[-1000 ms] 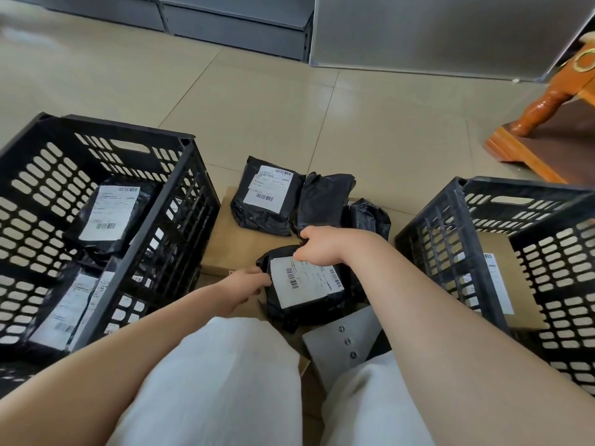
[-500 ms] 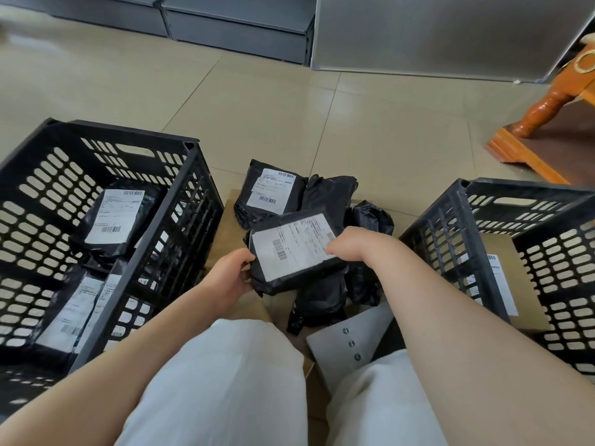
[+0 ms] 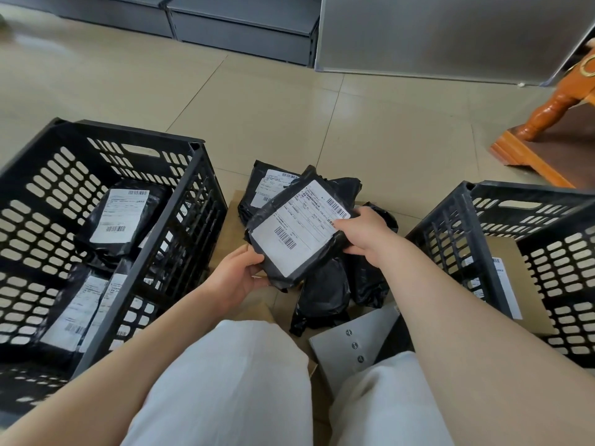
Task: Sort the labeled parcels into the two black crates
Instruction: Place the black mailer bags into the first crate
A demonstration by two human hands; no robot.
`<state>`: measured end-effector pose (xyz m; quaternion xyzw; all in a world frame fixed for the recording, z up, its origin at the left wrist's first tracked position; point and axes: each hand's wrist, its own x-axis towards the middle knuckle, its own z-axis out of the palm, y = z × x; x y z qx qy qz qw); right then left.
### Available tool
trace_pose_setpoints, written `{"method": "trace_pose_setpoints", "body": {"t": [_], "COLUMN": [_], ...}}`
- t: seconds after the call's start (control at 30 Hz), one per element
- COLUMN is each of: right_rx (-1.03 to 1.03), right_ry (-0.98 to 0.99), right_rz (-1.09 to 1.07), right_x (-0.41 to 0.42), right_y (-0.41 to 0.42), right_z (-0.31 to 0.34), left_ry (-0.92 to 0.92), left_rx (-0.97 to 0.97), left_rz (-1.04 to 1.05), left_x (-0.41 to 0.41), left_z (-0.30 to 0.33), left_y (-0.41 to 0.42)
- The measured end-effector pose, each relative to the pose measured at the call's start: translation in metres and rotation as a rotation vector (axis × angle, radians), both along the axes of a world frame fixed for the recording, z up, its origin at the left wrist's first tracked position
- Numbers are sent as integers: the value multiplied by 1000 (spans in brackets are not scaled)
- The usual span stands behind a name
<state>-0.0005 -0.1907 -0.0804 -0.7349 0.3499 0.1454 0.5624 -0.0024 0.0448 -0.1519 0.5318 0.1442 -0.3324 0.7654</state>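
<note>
A black parcel [image 3: 297, 230] with a white barcode label is held up between both hands, label facing me and tilted. My left hand [image 3: 236, 274] grips its lower left corner; my right hand [image 3: 362, 231] grips its right edge. Under it lies a pile of black parcels [image 3: 325, 291] on brown cardboard, one with a label [image 3: 267, 188] showing behind. The left black crate [image 3: 190, 201] holds several labeled black parcels [image 3: 120, 217]. The right black crate [image 3: 450, 239] holds a brown labeled box [image 3: 502, 278].
A grey metal plate [image 3: 357, 339] with screws lies by my right knee. My legs in white trousers [image 3: 225, 381] fill the near foreground. A wooden furniture leg and base [image 3: 544, 130] stand at the right, grey cabinets [image 3: 244, 27] along the far wall, tiled floor between.
Both hands have lifted the labeled parcel off the pile and raised it up and away from me, turning its label toward me.
</note>
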Motion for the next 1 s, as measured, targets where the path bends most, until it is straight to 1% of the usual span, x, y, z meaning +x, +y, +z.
{"method": "trace_pose_setpoints", "body": {"t": [0.13,0.23,0.33,0.4,0.5,0.53,0.6,0.73,0.87,1.0], "right_rx": [-114,-116,-89,-73,-32,-23,-21,-28,-13,-95], "right_ry": [-75,-102,-108,-95,-96,-99,-107,-96,-119,-115], "right_rz": [5,17,62,125,191,199,195,198,187,217], "right_x": [3,3,3,3,3,3,3,4,7,11], "right_y": [1,3,6,9,14,15,16,15,20,28], "right_z": [3,7,9,9,9,10,10,9,11,16], "left_ry": [64,112,61,47,107,85,1,-42,-123,-181], "left_rx": [-27,85,243,213,120,137,156,108,154,200], "left_rz": [-31,77,164,161,22,-18,-33,29,88,171], "left_x": [-2,1,4,3,-3,-5,-8,-10,-8,-6], "left_z": [-6,-8,-2,0,4,7,13,20,24,31], "left_y": [5,12,18,20,19,18,16,15,18,30]}}
